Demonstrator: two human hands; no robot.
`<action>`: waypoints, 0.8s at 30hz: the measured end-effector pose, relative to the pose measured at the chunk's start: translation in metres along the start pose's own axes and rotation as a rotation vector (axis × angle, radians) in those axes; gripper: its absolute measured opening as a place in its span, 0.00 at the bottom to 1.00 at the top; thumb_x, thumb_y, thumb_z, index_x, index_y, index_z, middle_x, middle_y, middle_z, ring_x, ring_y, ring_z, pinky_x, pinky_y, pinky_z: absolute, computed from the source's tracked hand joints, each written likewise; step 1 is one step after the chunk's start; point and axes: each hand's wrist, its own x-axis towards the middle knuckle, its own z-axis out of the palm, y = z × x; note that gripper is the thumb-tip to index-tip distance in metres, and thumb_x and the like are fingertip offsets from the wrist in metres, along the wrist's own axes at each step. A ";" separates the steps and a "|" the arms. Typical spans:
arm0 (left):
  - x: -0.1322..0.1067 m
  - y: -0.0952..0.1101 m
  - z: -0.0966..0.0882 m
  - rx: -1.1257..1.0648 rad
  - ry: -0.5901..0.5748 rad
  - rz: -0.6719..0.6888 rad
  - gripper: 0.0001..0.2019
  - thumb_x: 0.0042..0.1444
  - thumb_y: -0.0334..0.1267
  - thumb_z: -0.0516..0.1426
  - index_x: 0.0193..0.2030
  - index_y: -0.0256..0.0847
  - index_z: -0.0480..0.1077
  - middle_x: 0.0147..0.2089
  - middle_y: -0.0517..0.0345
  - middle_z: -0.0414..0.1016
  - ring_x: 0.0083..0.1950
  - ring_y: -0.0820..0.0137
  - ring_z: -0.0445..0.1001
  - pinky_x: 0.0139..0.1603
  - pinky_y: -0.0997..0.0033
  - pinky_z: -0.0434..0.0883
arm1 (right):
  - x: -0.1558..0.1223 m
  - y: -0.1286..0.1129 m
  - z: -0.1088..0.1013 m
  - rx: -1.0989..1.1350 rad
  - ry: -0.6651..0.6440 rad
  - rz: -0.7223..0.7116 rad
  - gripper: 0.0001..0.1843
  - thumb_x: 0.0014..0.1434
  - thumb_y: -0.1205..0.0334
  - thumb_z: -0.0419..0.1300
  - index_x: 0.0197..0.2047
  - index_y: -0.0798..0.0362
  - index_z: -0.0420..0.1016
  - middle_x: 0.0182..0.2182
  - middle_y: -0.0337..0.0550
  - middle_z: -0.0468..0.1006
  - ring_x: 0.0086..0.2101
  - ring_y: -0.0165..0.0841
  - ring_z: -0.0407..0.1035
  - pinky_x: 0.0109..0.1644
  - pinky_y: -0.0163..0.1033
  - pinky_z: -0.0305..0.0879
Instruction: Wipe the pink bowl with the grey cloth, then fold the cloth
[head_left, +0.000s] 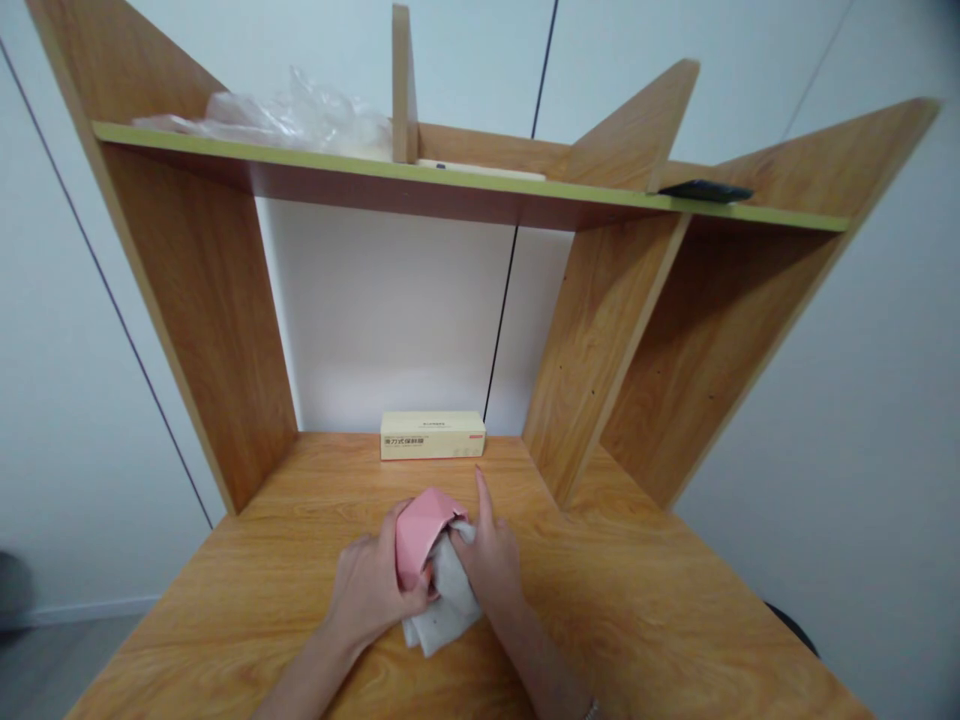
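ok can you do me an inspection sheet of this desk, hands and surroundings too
surface: wood-grain desk
things in hand: pink item, tilted; grey cloth against its open side, how far inside is hidden
clutter: cream box at the back of the desk; plastic, white slab and dark slab on the shelf
hands: left hand grips the pink item; right hand holds the cloth, index finger extended
cables: nothing seen
surroundings: pale wall behind; grey floor at lower left
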 end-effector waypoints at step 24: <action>-0.005 0.006 0.014 -0.205 0.029 -0.029 0.37 0.46 0.51 0.53 0.60 0.34 0.48 0.35 0.50 0.75 0.35 0.59 0.75 0.36 0.64 0.68 | 0.000 0.006 0.020 1.095 -0.130 0.041 0.40 0.49 0.56 0.58 0.62 0.45 0.43 0.52 0.43 0.68 0.52 0.35 0.60 0.55 0.42 0.56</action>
